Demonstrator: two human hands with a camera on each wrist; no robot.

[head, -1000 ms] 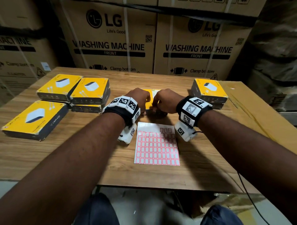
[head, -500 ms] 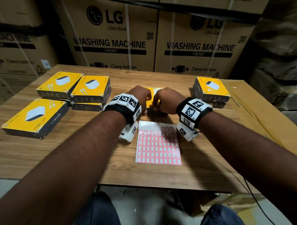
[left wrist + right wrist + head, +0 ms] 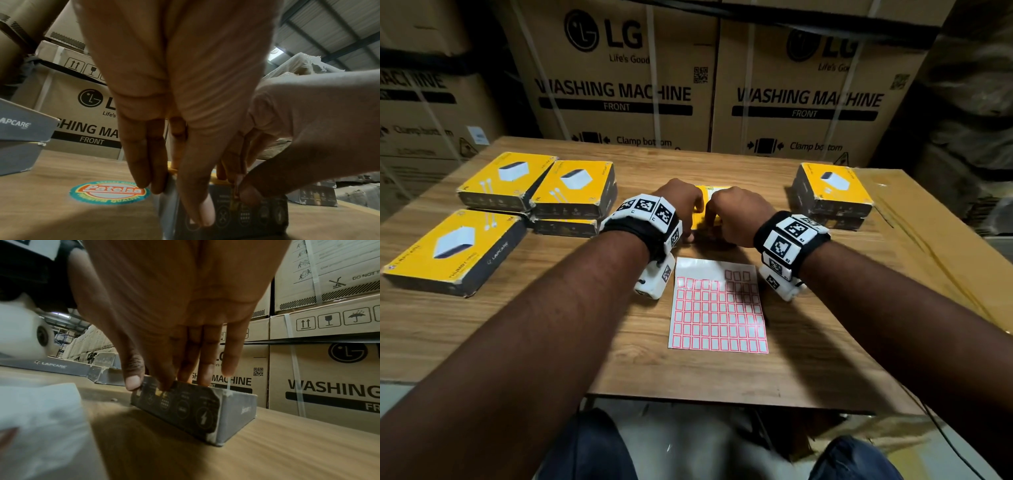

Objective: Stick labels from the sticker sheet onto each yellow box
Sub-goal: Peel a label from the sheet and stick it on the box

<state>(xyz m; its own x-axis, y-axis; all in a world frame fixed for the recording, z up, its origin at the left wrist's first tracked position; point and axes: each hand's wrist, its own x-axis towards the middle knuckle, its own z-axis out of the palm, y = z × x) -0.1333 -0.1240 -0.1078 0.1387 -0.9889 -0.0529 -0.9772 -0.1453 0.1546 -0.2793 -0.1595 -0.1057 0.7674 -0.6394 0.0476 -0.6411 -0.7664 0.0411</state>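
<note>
A yellow box (image 3: 708,198) with dark sides lies flat at the table's middle, just beyond the sticker sheet (image 3: 719,315) of red-bordered labels. My left hand (image 3: 685,209) grips the box's near left corner (image 3: 174,201), thumb on the front face and fingers on the left side. My right hand (image 3: 732,216) pinches the near top edge of the box (image 3: 195,407) between thumb and forefinger (image 3: 148,384), with the other fingers resting on top. Whether a label sits under those fingertips cannot be made out.
Several more yellow boxes lie at the left (image 3: 577,186) and front left (image 3: 453,246). Two are stacked at the right (image 3: 832,186). Large washing machine cartons (image 3: 619,89) wall off the table's far side. A round sticker (image 3: 109,191) marks the wooden tabletop.
Both hands stay on the centre box in much the same grip. Only the view has shifted slightly.
</note>
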